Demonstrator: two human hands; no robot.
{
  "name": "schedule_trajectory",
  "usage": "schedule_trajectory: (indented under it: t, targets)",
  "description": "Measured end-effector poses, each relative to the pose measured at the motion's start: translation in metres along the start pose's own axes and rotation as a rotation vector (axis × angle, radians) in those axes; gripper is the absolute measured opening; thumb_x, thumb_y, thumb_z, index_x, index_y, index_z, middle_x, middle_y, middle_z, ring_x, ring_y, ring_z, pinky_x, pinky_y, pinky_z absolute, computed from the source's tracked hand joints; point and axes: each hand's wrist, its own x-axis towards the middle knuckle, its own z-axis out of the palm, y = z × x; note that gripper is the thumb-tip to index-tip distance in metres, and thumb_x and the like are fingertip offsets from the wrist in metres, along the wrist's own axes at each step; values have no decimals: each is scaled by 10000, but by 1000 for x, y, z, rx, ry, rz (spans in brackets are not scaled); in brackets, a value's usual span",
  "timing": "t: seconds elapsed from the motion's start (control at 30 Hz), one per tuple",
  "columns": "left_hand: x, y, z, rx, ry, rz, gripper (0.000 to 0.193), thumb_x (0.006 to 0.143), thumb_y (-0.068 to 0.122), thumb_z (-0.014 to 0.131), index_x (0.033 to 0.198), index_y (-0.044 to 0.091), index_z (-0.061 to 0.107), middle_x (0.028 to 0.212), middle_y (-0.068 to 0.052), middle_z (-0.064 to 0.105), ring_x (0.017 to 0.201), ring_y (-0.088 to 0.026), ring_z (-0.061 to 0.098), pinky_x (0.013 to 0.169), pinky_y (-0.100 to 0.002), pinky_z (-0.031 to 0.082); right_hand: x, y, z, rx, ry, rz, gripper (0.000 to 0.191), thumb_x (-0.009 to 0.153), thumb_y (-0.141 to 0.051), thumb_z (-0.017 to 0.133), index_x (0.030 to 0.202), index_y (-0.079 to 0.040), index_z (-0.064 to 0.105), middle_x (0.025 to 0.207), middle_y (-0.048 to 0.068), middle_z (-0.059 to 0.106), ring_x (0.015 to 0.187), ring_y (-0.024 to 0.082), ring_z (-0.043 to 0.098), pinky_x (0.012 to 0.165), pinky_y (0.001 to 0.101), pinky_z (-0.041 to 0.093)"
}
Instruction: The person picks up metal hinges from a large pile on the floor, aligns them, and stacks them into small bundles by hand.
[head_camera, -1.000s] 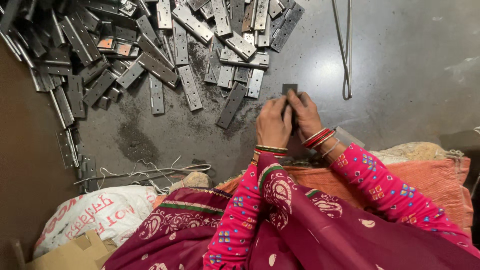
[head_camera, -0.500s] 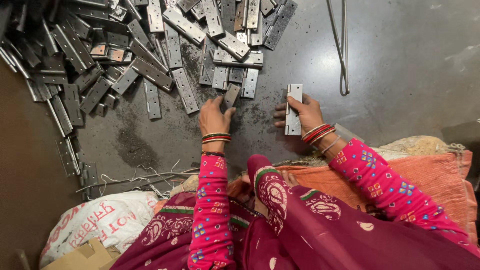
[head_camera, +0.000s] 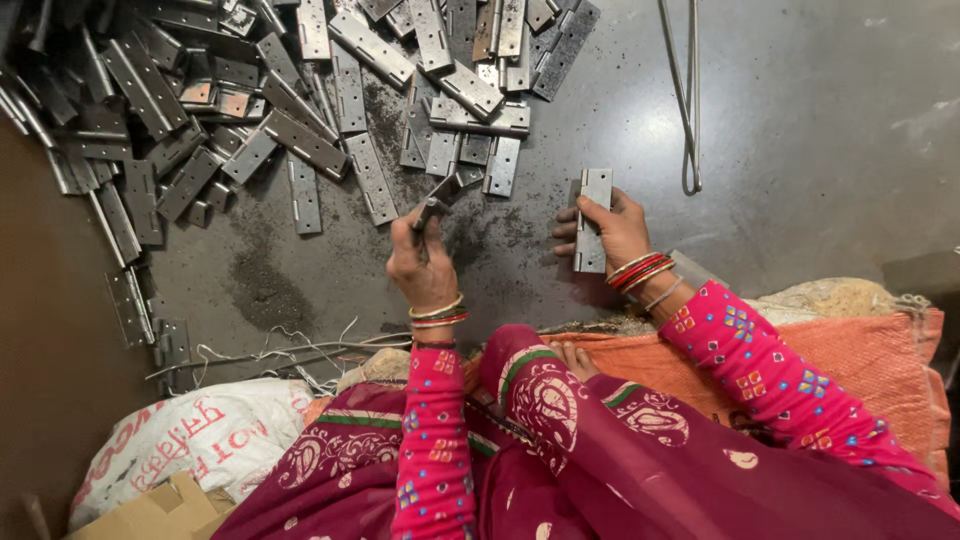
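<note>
head view. the right hand (head_camera: 612, 232) grasps a flat grey metal hinge (head_camera: 592, 220), held upright against the dark floor (head_camera: 800, 150); the thumb lies across its front face and the fingers wrap its left edge, so the hand is closed about the piece. the hinge's upper end stands clear above the hand, its lower end reaches to the heel of the palm. red and silver bangles (head_camera: 640, 272) ring the right wrist.

the left hand (head_camera: 422, 262) lies to the left of the right hand, apart from it, with a strip of bare floor between them. its fingers are curled around a small dark metal piece (head_camera: 430, 212) that projects upward from the fist; whether this is a folded hinge or a pin cannot be told. the piece's tip sits just beside the nearest hinges of the heap.

the heap of hinges (head_camera: 300, 110) spreads across the upper left of the floor, beyond both hands, the plates overlapping at many angles. a bent loop of wire (head_camera: 688, 100) lies on the floor above and to the right of the held hinge. loose wires (head_camera: 260, 350) trail near a printed white sack (head_camera: 190, 440) at lower left. an orange sack (head_camera: 860, 350) lies under the right forearm, whose sleeve is pink and patterned.
</note>
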Motion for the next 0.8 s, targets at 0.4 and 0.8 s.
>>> schedule_trajectory:
  t: [0.4,0.8]
  targets:
    - [0,-40,-10,-352,87,-248,420,1040,205,656,1365,46,444,1024,-95,732,862,-191,712,697,-334,590,-4,-3,-1,-14,1,-4,303,1010,-143,600,1249,9,491,986,204,689,801,296,741,606,443,667]
    - [2,24,7,-997,-245,-765,359,974,242,585,1244,44,456,915,-149,700,722,-260,737,576,-372,647,-6,-5,6,50,-48,36,357,1000,-248,633,1253,-28,511,963,176,692,800,280,734,609,453,652]
